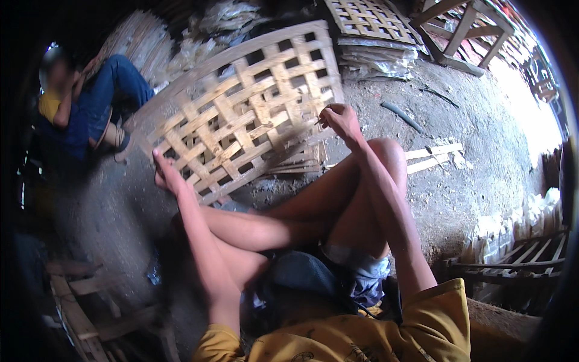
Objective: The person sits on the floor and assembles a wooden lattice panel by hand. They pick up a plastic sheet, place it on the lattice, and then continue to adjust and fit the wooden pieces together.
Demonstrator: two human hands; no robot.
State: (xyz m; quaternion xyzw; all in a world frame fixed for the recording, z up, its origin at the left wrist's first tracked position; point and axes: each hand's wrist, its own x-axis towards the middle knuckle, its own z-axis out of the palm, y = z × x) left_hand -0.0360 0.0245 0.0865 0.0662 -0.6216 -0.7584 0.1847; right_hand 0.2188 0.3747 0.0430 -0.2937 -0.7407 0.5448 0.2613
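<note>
A woven lattice panel of pale flat strips in a wooden frame stands tilted in front of my crossed legs. My left hand grips its lower left corner, thumb on the near face and the other fingers mostly hidden. Near the panel's right edge, my right hand is closed in a pinch. A thin tip shows at its fingers and a dark blurred streak runs down-left from there, so the thing it holds cannot be made out. Behind the panel's lower edge lie loose flat strips.
Another person sits at the far left. A stack of similar lattice panels and a wooden stand are at the back right. A dark curved piece and pale strips lie on the floor. Slatted racks stand at right.
</note>
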